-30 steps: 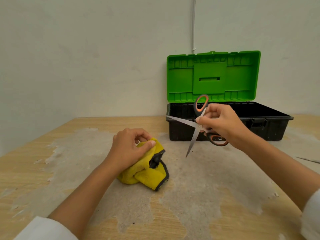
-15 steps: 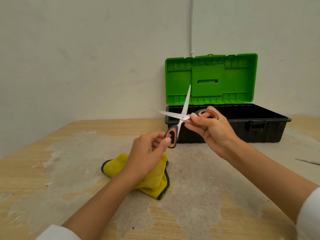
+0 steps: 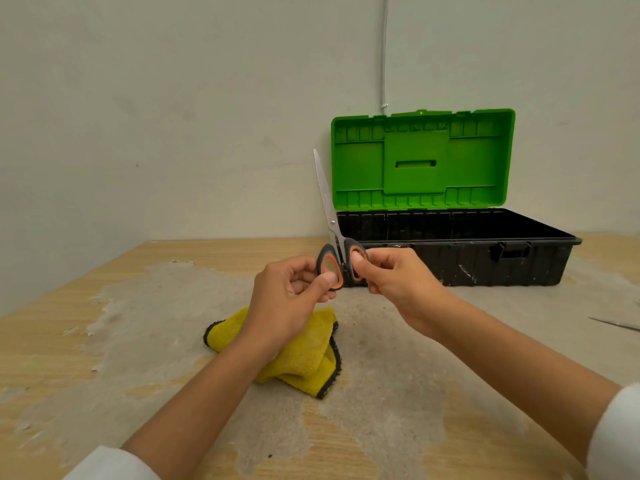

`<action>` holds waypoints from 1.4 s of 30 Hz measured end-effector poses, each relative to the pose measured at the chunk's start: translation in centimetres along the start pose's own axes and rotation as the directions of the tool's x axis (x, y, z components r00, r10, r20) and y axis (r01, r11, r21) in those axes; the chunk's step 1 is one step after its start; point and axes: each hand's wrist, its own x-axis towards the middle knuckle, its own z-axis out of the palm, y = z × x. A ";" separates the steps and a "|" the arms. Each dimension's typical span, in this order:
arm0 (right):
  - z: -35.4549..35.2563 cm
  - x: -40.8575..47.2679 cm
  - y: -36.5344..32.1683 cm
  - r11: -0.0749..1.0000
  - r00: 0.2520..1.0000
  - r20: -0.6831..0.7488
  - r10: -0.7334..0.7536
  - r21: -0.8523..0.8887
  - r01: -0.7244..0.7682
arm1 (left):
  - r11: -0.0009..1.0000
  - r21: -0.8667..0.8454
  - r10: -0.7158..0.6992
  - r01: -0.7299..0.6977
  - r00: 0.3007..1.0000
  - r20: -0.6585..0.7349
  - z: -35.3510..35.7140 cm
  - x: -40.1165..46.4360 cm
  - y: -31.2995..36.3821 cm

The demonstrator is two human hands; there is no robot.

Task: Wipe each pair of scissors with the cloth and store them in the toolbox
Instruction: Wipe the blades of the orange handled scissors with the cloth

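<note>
Cloth [image 3: 304, 355] before toolbox [image 3: 450, 258], on table [image 3: 69, 341]

Workshop, worn workbench [image 3: 104, 341], open toolbox [image 3: 450, 258]

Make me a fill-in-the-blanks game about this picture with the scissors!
1. Both hands hold the scissors with the blades pointing ____.
2. The toolbox has a ____ lid, standing open.
3. The yellow cloth lies on the ____.
4. The left hand pinches one handle loop; the right hand pinches the ____.

Missing words: up; green; table; other
</note>
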 end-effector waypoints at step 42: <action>-23.7 12.3 2.6 0.513 0.991 0.118 0.059 -0.855 0.071 | 0.763 0.537 0.093 -0.360 0.883 0.460 20.0 3.5 -2.6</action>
